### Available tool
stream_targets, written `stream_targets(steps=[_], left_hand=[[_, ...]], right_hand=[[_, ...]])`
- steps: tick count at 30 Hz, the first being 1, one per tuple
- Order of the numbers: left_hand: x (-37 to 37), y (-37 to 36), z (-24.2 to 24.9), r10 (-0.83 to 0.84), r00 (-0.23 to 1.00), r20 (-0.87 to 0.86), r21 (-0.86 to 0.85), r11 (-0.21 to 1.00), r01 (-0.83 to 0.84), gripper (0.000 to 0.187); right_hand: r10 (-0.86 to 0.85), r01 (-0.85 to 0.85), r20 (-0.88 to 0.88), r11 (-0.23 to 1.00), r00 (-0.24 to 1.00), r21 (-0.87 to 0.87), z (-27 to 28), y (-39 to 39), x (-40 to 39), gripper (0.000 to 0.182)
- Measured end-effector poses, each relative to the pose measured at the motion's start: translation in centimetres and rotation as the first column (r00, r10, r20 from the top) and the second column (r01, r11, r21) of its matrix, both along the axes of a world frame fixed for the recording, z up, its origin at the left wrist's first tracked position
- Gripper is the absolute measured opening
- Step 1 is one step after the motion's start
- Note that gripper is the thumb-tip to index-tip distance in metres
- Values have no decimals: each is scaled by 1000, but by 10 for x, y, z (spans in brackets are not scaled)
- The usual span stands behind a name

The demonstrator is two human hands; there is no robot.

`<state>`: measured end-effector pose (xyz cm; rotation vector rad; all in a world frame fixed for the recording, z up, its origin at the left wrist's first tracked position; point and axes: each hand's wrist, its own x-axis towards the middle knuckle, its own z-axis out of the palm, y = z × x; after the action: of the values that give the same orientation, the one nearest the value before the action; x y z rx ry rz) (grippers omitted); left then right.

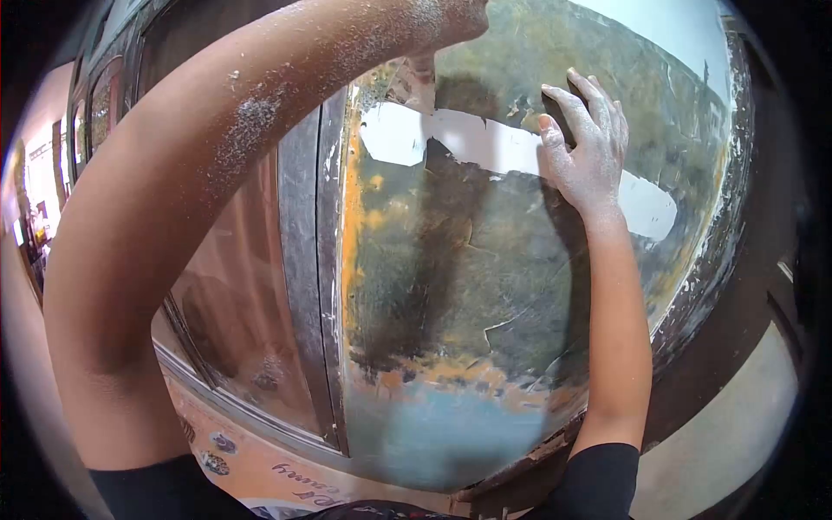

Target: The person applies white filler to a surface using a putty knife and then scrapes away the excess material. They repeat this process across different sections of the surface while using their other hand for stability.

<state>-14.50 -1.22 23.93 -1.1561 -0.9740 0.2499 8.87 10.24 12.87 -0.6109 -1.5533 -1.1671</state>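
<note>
Both my arms reach up to a worn wall panel (511, 286) with mottled green-grey paint. My right hand (589, 147), dusted with white powder, lies against the panel with its fingers spread, over a bare white strip (494, 146). My left arm, also speckled with white flakes, crosses the upper left. At the top edge of the view my left hand (459, 19) is curled closed and partly cut off; I cannot tell what is in it. Just below its wrist, a brownish flat piece (414, 85) shows against the panel, near the white strip's left end.
A dark wooden frame (305, 225) with brown panes stands to the left. Dark, flaking trim (715, 234) borders the panel on the right. White surface (672, 30) shows at the upper right, pale blue paint (459, 429) low down. Lettering on peach fabric or board (299, 481) lies below.
</note>
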Motion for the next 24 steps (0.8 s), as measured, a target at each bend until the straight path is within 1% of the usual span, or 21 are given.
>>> stream_targets(steps=[4, 6, 7, 8, 10, 11, 12, 13, 14, 16, 18, 19, 20, 22, 23, 24], left_hand=[[-3, -4, -2, 4, 1000, -24, 30, 1000, -3, 18], [-11, -17, 0, -25, 1000, -3, -12, 1000, 25, 27], [-16, -24, 3, -50, 998, 31, -22, 998, 51, 38], [-24, -25, 8, -48, 998, 29, -17, 999, 49, 38], [-41, -27, 16, -136, 962, 235, 47, 991, 129, 42], [-44, -45, 14, -184, 929, 323, -31, 978, 205, 48], [-52, -43, 15, -184, 929, 322, -30, 978, 204, 48], [-61, -35, 15, -264, 847, 462, 1, 955, 298, 50], [-67, -28, 13, -333, 736, 589, 44, 923, 382, 51], [-62, -21, 0, -394, 547, 738, 76, 855, 513, 54], [-47, -17, -12, -278, 361, 890, 26, 822, 568, 53], [-49, 3, -31, -554, 321, 769, 130, 626, 769, 43], [-48, 23, -38, -561, 327, 761, 146, 639, 756, 44], [-30, 36, -59, -560, 140, 817, 214, 520, 827, 47], [-19, 37, -67, -512, 83, 855, 230, 517, 824, 48], [-6, 36, -76, -462, 23, 887, 247, 515, 821, 49]], right_hand=[[19, -19, -7, 1000, 1000, 0, -1, 0, -1, 37], [12, -12, -16, 1000, 1000, 7, 0, 1, -2, 36], [17, -17, -16, 1000, 1000, 11, 0, 1, -2, 36], [28, -28, -18, 1000, 999, 5, -1, 0, -2, 36], [37, -37, -22, 999, 999, 0, -1, -1, -2, 36], [25, -25, -26, 1000, 999, 0, -1, -2, -3, 36], [13, -13, -28, 1000, 1000, -1, -1, -1, -3, 36], [8, -8, -28, 1000, 1000, 0, -2, 0, -4, 36], [10, -10, -27, 1000, 1000, -2, -2, 0, -4, 36], [1, -1, -20, 1000, 1000, -17, -3, -3, -6, 38], [-4, 4, 4, 1000, 1000, -31, -4, -8, -9, 38], [-11, 12, 27, 999, 1000, -42, -4, -11, -11, 39], [-12, 13, 31, 999, 999, -42, -6, -13, -12, 39], [96, -82, 67, 979, 993, -186, -9, -17, -16, 41], [217, -191, 78, 948, 973, -254, -14, -23, -19, 43], [216, -190, 83, 950, 973, -249, -17, -26, -23, 43]])
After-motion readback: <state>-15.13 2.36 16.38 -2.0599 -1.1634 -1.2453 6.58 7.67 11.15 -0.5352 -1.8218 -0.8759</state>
